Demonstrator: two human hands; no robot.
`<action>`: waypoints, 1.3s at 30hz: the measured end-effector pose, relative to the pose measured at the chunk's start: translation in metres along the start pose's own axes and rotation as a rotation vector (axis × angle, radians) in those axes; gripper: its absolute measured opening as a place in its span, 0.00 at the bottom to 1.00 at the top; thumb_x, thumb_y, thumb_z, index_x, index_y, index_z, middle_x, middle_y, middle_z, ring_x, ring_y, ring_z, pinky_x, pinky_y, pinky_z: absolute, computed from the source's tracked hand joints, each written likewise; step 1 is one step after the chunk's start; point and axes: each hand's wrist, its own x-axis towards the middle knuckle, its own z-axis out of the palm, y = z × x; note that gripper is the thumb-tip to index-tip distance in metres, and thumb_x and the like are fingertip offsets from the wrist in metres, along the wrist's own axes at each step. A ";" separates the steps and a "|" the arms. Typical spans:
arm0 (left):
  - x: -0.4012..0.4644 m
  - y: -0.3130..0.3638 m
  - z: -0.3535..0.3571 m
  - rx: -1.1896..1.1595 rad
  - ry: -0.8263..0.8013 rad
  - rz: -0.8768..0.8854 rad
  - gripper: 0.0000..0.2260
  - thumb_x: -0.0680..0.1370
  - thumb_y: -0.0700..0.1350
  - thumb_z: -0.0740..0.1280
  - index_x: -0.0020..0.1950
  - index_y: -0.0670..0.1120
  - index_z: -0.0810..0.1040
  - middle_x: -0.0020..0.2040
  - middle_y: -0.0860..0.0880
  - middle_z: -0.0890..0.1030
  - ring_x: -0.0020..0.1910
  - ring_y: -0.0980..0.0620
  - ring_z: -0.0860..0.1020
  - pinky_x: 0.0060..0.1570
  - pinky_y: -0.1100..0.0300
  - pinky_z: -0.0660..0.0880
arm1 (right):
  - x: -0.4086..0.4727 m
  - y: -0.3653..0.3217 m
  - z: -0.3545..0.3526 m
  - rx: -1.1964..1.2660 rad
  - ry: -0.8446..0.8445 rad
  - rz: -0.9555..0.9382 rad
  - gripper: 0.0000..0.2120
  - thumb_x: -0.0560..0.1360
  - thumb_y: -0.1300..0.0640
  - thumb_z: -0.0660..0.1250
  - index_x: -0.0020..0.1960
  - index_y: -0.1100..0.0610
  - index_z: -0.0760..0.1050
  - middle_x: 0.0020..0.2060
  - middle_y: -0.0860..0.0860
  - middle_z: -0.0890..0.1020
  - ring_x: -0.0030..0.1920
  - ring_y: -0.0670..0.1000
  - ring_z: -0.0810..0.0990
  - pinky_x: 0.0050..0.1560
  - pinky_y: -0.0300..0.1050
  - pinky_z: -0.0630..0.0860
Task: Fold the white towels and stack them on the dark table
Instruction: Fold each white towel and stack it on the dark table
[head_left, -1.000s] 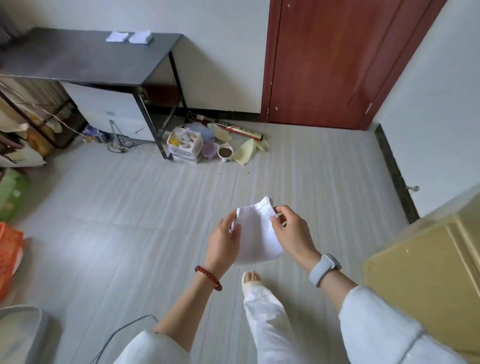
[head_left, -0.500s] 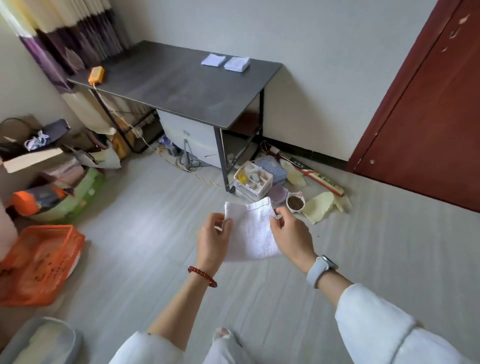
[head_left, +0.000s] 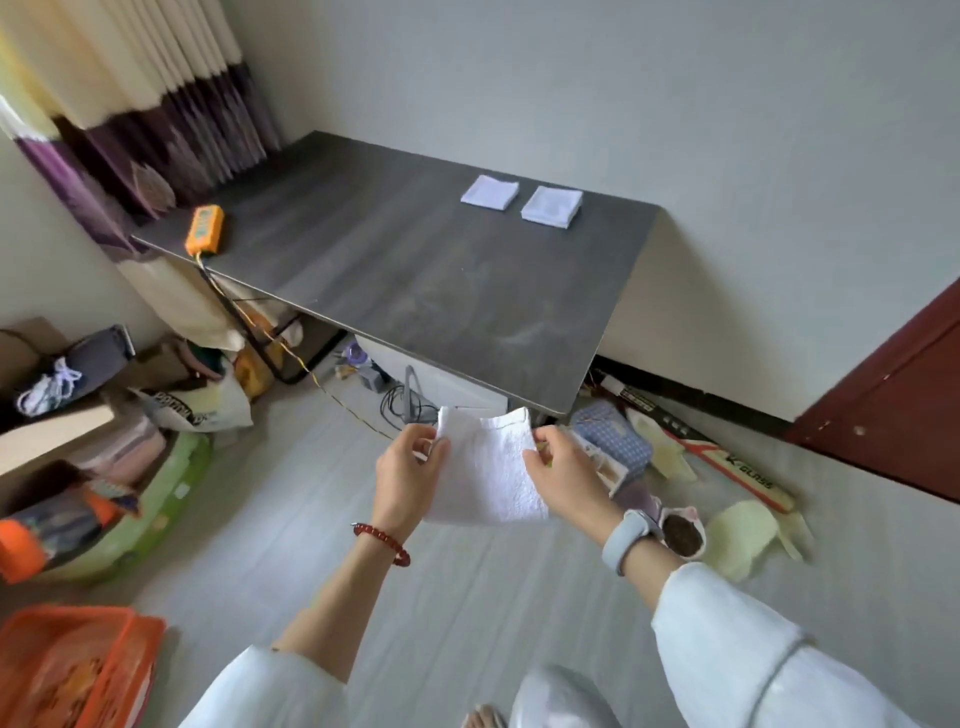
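White terry cloth hangs between your hands at the centre of the frame: the towel (head_left: 488, 470) is up in the air, off the floor, just in front of the near corner of the dark tabletop (head_left: 415, 270). Your left hand (head_left: 408, 475) pinches its upper left corner, thumb and fingertips closed on the folded edge, so that grip is narrow and holding cloth. Your right hand (head_left: 563, 473) has the right edge, thumb over the front and fingers curled behind; that grip too is closed on the towel. Its lower edge hangs free below your hands.

Up on the tabletop, toward the upper middle of the frame, two folded white towels lie flat side by side, close but not touching: the left folded towel (head_left: 490, 192) and the right folded towel (head_left: 552, 206), both near the far edge by the wall. An orange device (head_left: 205, 229) sits at the tabletop's left end with a cord trailing off the edge.

You wear a red bead bracelet (head_left: 382, 543) on the left wrist and a pale watch (head_left: 626, 538) on the right. An orange basket (head_left: 72, 665) fills the lower left corner.
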 end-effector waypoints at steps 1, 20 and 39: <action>0.028 0.003 -0.002 0.002 -0.009 0.008 0.04 0.76 0.42 0.66 0.49 0.43 0.77 0.41 0.50 0.76 0.40 0.50 0.73 0.40 0.62 0.66 | 0.023 -0.009 0.002 0.013 0.005 0.004 0.08 0.77 0.57 0.60 0.54 0.59 0.71 0.39 0.50 0.76 0.43 0.55 0.76 0.46 0.50 0.72; 0.500 0.050 0.084 -0.032 -0.346 -0.167 0.03 0.76 0.45 0.64 0.49 0.47 0.76 0.44 0.51 0.79 0.43 0.51 0.77 0.43 0.56 0.74 | 0.468 -0.070 -0.003 0.173 0.016 0.286 0.08 0.76 0.54 0.57 0.54 0.54 0.70 0.43 0.47 0.76 0.45 0.51 0.76 0.47 0.46 0.71; 0.831 0.085 0.221 -0.094 -0.378 0.026 0.09 0.79 0.46 0.61 0.56 0.45 0.75 0.47 0.53 0.76 0.44 0.55 0.73 0.42 0.64 0.69 | 0.792 -0.067 -0.014 0.085 0.421 0.370 0.08 0.79 0.57 0.56 0.56 0.57 0.69 0.42 0.49 0.75 0.41 0.52 0.76 0.44 0.50 0.75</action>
